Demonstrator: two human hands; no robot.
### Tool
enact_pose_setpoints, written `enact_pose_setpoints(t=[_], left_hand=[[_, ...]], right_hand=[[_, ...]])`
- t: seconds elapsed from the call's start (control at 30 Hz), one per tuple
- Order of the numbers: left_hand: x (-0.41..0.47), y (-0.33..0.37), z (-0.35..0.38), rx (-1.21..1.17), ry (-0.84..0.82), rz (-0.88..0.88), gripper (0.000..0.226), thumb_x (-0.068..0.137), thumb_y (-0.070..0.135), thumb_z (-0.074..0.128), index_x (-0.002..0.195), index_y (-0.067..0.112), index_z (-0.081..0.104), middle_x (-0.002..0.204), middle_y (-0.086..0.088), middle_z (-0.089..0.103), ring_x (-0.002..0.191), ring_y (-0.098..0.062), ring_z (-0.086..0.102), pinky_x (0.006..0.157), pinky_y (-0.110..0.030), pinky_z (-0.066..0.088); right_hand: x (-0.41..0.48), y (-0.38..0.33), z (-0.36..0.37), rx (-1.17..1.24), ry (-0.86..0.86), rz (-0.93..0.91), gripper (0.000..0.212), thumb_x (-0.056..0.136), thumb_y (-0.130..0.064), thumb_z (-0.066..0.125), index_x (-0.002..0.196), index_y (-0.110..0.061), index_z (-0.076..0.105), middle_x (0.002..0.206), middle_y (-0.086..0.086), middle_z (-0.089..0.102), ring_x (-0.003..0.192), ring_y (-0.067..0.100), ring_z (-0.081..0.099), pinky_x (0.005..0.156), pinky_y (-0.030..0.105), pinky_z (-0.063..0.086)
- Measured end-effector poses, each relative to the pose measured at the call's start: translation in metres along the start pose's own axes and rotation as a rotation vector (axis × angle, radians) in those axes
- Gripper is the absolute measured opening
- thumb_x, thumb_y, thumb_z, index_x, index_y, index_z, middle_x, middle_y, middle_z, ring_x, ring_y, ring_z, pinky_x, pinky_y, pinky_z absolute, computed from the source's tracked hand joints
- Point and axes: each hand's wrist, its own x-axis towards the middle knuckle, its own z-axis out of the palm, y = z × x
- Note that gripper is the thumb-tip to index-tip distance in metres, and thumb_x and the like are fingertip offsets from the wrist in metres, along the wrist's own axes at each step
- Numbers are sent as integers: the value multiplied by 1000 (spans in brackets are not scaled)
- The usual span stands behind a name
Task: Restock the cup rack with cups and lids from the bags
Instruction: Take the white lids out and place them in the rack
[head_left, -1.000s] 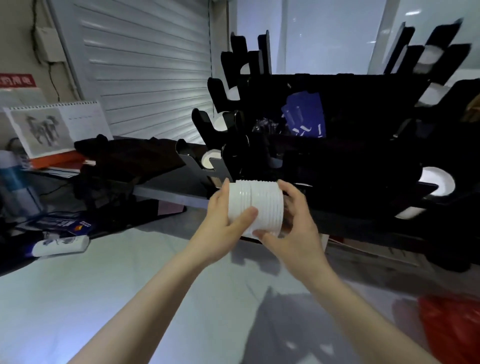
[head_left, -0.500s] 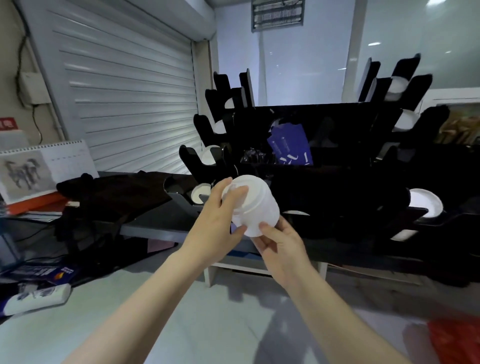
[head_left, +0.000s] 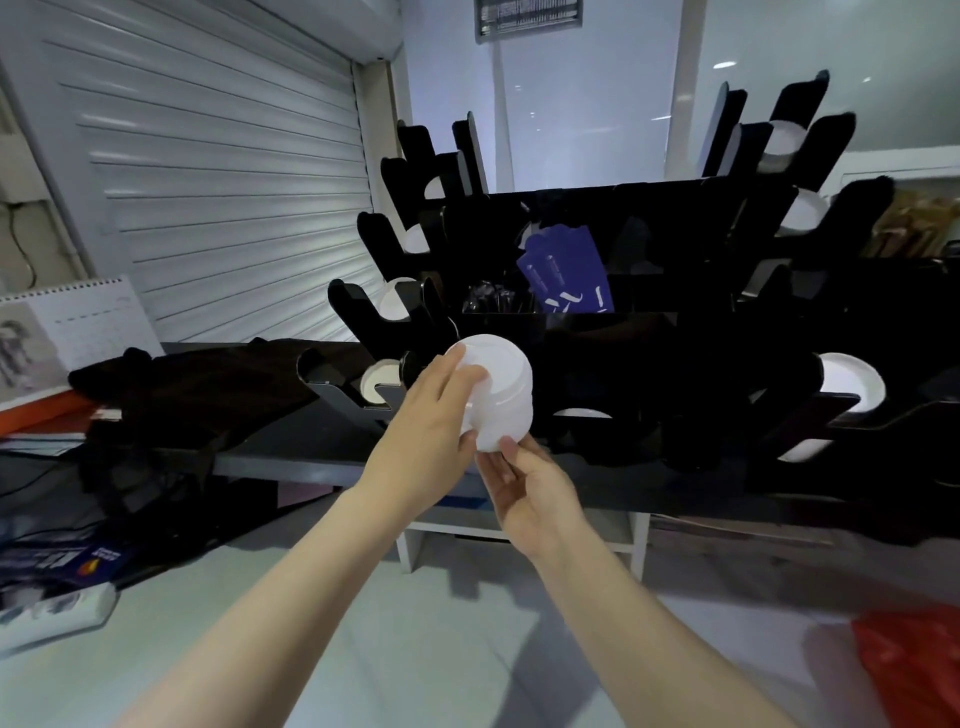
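Observation:
I hold a short stack of white lids (head_left: 501, 395) in both hands, tilted with its top face toward the black cup rack (head_left: 649, 338). My left hand (head_left: 431, 431) grips the stack's left side and top edge. My right hand (head_left: 530, 488) supports it from below with the fingertips. The stack hovers just in front of the rack's lower left slots, where white lids (head_left: 376, 387) sit. More white lids (head_left: 852, 387) show in the slots on the right.
A blue packet (head_left: 566, 275) stands in the rack's middle bin. Dark cloth (head_left: 197, 395) lies on the shelf to the left, beside a desk calendar (head_left: 78, 327). A red bag (head_left: 909, 670) lies on the floor at lower right. A power strip (head_left: 52, 613) rests at lower left.
The lid stack turned from lying sideways between my hands to tilted top-forward, and rose closer to the rack's lower left slots. My right hand slid under it.

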Motion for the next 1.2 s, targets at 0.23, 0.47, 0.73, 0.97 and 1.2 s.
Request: enact_pose_setpoints(t=[0.23, 0.47, 0.73, 0.97, 1.2], left_hand=[[9, 4, 6, -63, 22, -87, 60, 85, 7, 64, 137, 11, 35, 158, -8, 10, 145, -28, 11, 112, -39, 24], [28, 10, 18, -202, 52, -176, 62, 84, 6, 56, 139, 10, 29, 158, -8, 5, 145, -23, 2, 114, -34, 12], [42, -1, 33, -168, -12, -181, 70, 81, 1, 54, 143, 16, 26, 157, -3, 7, 143, -23, 3, 111, -35, 17], [42, -11, 53, -226, -41, -270, 71, 84, 2, 55, 144, 18, 21, 155, -3, 7, 142, -26, 6, 111, -39, 21], [37, -10, 63, -124, -20, -168, 64, 81, 8, 65, 137, 6, 34, 152, -13, 17, 141, -33, 10, 114, -41, 16]], right_hand=[[13, -2, 12, -5, -23, -32, 26, 93, -3, 56, 116, -9, 65, 106, 12, 72, 99, 23, 69, 80, 30, 58], [16, -2, 21, 16, 43, -52, 21, 92, -8, 60, 111, -7, 67, 104, 12, 72, 100, 22, 69, 91, 32, 54], [16, 5, 31, 54, 340, -13, 22, 77, -23, 79, 87, -5, 69, 74, 6, 74, 68, 17, 72, 62, 27, 58], [20, 4, 29, -130, 461, -36, 35, 75, -38, 79, 77, -5, 66, 60, 5, 70, 54, 17, 68, 49, 26, 55], [28, 13, 26, -113, 512, -37, 29, 83, -25, 74, 66, -6, 62, 42, 1, 60, 38, 15, 56, 44, 22, 47]])
